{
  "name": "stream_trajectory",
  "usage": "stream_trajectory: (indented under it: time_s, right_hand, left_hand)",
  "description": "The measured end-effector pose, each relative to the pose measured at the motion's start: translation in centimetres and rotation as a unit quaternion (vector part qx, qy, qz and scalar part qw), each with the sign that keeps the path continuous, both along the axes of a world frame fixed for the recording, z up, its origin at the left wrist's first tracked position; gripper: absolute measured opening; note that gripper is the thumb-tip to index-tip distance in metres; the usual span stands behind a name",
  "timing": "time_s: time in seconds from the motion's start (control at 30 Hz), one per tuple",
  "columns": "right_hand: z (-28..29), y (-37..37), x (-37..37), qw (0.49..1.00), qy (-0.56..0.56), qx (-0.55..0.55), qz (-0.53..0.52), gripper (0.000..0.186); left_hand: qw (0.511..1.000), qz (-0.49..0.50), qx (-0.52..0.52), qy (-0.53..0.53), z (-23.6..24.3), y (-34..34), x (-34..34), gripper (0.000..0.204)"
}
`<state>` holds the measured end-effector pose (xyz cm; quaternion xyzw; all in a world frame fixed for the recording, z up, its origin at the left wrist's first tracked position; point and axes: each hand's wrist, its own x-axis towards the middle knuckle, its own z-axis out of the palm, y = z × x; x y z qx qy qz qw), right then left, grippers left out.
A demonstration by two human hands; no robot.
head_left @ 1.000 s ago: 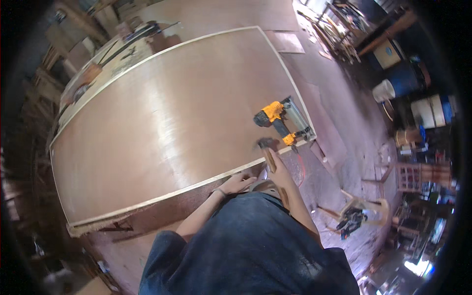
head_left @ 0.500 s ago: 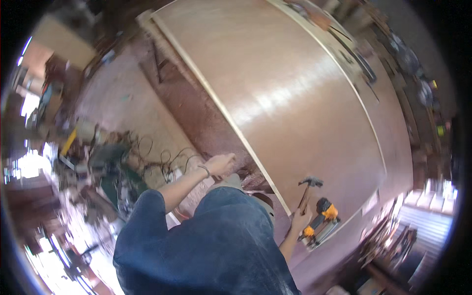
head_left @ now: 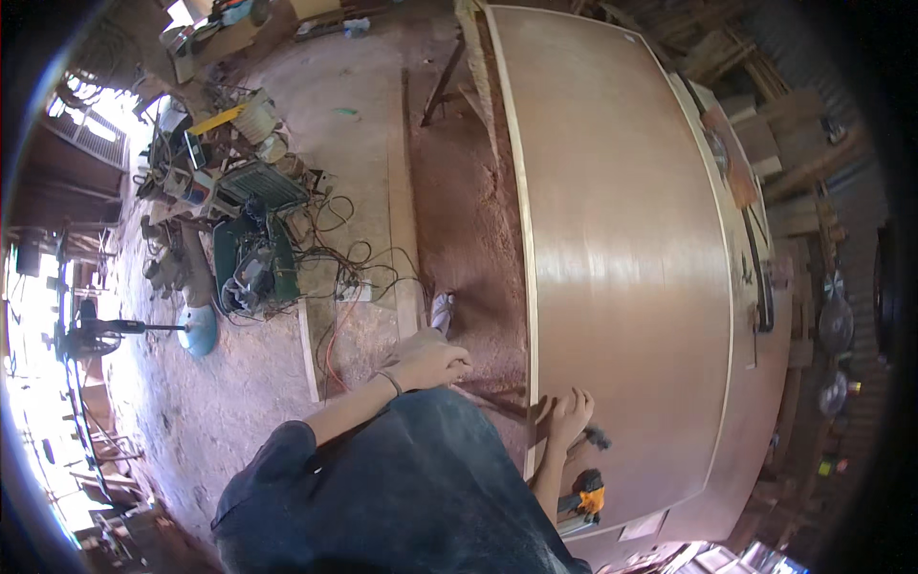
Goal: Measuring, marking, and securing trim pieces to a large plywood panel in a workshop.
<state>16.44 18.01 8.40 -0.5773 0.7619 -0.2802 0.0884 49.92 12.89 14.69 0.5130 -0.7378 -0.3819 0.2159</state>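
My left hand [head_left: 435, 364] is closed in front of my body, left of the panel's edge. Whatever its fingers may hold is too small to make out. Over the near left edge of a large smooth brown panel [head_left: 612, 287] is my right hand [head_left: 572, 415], its fingers apart and bent, gripping nothing I can see. A hammer [head_left: 598, 437] lies on the panel beside my right wrist, which hides part of its handle. Nearer to me rests an orange and black nail gun [head_left: 590, 497], partly covered by my forearm.
Pale strips border the panel, and a dark wooden trestle leg [head_left: 442, 84] stands beneath its far end. Left on the dusty floor are tangled cables [head_left: 359, 253], a green crate [head_left: 229, 263] of tools and a fan with a blue base [head_left: 198, 331]. A long dark tool [head_left: 763, 297] lies right.
My view has turned, so the panel now runs nearly straight away from me. My right hand has come off the hammer's handle; the left remains closed.
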Motion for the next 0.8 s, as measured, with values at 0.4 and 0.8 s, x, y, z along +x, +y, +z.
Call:
stream_trajectory:
  time_s: [0.4, 0.8]
  right_hand:
    - [3.4, -20.3, 16.4, 0.97, -0.127, 0.125, 0.166, 0.017]
    - [-0.8, -41.5, 26.7, 0.924, -0.12, 0.165, 0.322, 0.016]
  left_hand:
    - [0.974, 0.121, -0.009, 0.192, 8.7, -18.8, 8.7, 0.028]
    - [0.944, 0.153, -0.102, 0.274, 20.1, -29.5, 26.4, 0.014]
